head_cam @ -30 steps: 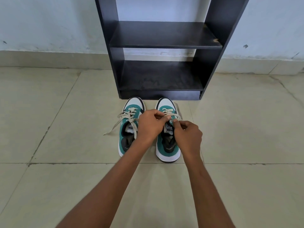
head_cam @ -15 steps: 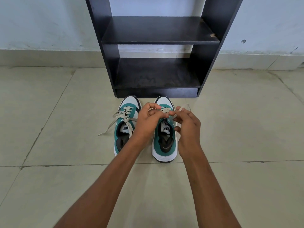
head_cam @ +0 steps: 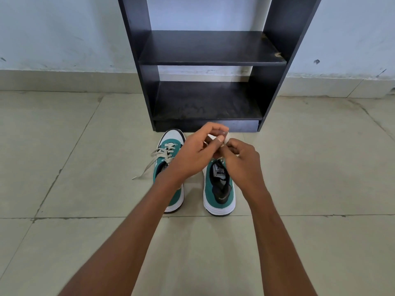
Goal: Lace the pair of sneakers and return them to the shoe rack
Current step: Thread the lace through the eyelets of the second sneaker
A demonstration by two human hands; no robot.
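I've lifted the right sneaker's lace (head_cam: 215, 138) up, pinched between my left hand (head_cam: 197, 153) and right hand (head_cam: 241, 160); tying comes next.

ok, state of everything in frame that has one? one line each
left sneaker: on the floor, lace loose, one end trailing out to its left
right sneaker: on the floor, lace being worked
lace: pinched between both hands
left hand: closed on the lace
right hand: closed on the lace
shoe rack: both shelves bare
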